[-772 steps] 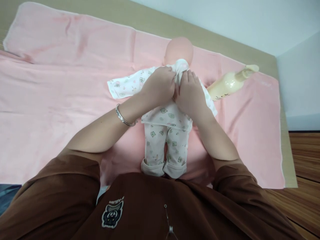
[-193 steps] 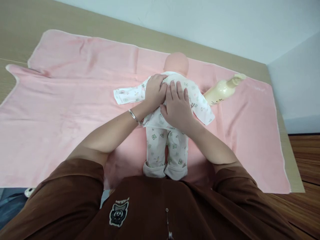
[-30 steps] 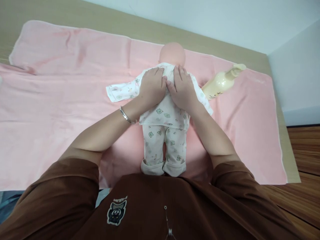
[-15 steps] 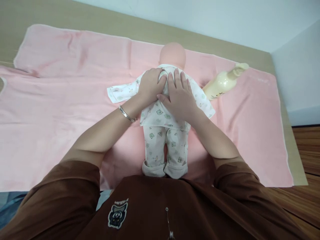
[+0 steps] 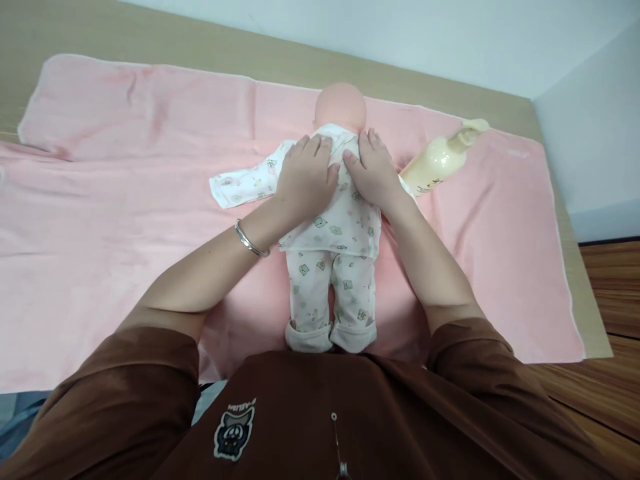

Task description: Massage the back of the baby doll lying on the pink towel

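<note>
- Doll on its blanket, mid-table, bald head twd wall, legs twd the wearer; prob face down, hard to be sure from this angle
- L hand laid palm-down on doll's upper back, L side, fingers nearly straight & close together, thumb angled in; open, resting on the cloth
- R hand on doll's R shoulder, fingers together & draped over the top, thumb pointing twd L thumb; also open, resting on cloth
- Strip of printed shirt shows btwn the hands, hem overlapping matching pants; light cuffs at leg ends
- L sleeve stretched out flat to the side, R one mostly hidden behind R hand & wrist
- Silver bangle on L wrist
- Cream pump bottle just past doll's R arm, near R hand, on the pink blanket
- Blanket creased, spread over wood-tone table; pale wall behind, brown plank floor at far R
- Wearer's brown top w/ cat patch fills the near edge
</note>
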`<act>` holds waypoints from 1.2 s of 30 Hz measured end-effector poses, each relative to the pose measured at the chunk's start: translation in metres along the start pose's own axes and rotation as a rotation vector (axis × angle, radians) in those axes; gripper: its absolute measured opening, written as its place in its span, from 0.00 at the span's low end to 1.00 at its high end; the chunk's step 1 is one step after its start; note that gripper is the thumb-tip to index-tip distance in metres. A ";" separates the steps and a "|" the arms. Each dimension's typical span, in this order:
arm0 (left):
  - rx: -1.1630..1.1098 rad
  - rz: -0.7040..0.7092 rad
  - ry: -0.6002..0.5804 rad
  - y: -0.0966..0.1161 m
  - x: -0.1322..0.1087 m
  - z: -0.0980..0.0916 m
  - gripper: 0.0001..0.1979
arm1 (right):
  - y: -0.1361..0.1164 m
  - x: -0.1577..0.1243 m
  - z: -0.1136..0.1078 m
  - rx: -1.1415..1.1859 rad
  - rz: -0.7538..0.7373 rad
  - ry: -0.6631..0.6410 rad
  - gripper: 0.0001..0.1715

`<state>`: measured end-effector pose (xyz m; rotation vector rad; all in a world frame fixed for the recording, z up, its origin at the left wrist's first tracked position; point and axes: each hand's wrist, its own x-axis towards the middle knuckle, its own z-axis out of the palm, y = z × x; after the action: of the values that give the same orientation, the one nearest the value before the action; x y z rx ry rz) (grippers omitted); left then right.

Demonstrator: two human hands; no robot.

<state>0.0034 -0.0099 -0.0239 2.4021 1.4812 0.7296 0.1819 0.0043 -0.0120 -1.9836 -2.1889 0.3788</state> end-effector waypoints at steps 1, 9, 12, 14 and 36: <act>-0.039 0.003 0.029 -0.001 0.000 0.002 0.25 | -0.001 -0.001 0.001 -0.007 0.020 0.018 0.46; -0.134 -0.188 -0.044 -0.018 0.019 -0.003 0.20 | -0.044 -0.053 -0.002 -0.130 -0.142 0.031 0.43; -0.158 -0.207 -0.029 -0.023 0.021 -0.001 0.21 | -0.057 -0.070 -0.003 -0.123 -0.199 0.008 0.42; -0.181 -0.181 0.000 -0.027 0.020 0.004 0.23 | -0.057 -0.067 -0.003 -0.100 -0.193 -0.017 0.42; -0.197 -0.112 0.057 -0.028 0.015 0.014 0.21 | -0.033 -0.051 -0.020 -0.092 -0.232 -0.131 0.47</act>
<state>-0.0057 0.0171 -0.0435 2.1519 1.4763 0.8799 0.1618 -0.0477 0.0191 -1.7651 -2.5271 0.3906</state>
